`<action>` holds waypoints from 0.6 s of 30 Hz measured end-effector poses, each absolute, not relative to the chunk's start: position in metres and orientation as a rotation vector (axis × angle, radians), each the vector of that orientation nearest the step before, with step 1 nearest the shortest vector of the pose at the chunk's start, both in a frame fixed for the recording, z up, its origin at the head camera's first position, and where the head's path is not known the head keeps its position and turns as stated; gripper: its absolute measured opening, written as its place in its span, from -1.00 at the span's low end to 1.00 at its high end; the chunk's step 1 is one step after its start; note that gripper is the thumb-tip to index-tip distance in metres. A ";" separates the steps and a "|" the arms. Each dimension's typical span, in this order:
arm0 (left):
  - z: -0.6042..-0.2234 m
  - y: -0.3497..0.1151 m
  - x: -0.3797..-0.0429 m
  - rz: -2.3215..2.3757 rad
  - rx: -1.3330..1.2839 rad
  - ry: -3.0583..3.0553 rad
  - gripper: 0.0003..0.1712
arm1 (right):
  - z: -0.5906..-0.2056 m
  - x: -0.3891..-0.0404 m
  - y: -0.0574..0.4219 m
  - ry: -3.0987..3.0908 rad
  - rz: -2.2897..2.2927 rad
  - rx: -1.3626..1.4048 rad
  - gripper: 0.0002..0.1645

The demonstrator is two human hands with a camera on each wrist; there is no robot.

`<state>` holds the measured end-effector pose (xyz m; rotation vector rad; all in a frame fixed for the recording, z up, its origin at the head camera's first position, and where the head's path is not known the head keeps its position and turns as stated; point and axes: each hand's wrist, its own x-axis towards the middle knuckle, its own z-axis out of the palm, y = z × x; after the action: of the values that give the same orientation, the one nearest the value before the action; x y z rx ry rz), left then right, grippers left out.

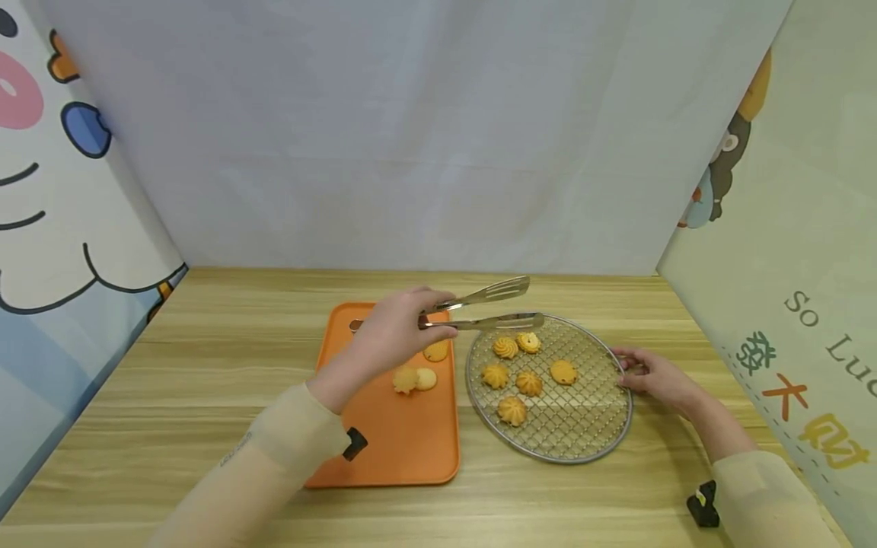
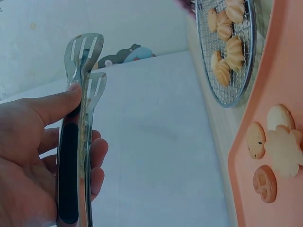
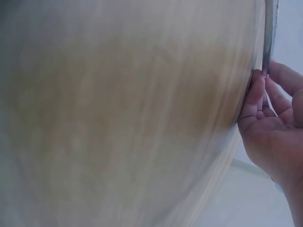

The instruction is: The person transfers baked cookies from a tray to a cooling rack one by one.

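Observation:
My left hand (image 1: 393, 327) grips a pair of metal tongs (image 1: 510, 322) with slotted ends and dark handle grips (image 2: 70, 175). The tongs' two ends stand apart with nothing between them, above the far left rim of a round wire rack (image 1: 582, 426). Several golden piped cookies (image 1: 529, 383) lie on the rack's left and middle part. At the rack's right rim, my right hand (image 1: 658, 380) pinches the edge between thumb and fingers. Under my left arm lies an orange tray (image 1: 411, 457) with a flower-shaped cookie (image 2: 284, 151), a pretzel-shaped cookie (image 2: 265, 183) and other cookies.
Tray and rack lie side by side on a wood-grain table (image 1: 205, 365). A pale cloth (image 1: 411, 152) hangs behind the table. Printed panels stand at the left and right, the right one (image 1: 808, 251) close to my right arm.

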<state>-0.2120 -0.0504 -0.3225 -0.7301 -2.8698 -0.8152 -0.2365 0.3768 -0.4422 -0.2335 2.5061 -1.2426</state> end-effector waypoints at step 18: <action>-0.314 -0.101 -0.209 -0.857 -0.669 -2.757 -0.43 | -0.442 -0.236 0.377 2.516 -1.236 -0.234 -0.20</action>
<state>-0.2086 -0.1005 -0.3138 -0.6692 -2.7571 -0.8569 -0.2358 0.3772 -0.4418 -0.2337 2.5158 -1.2362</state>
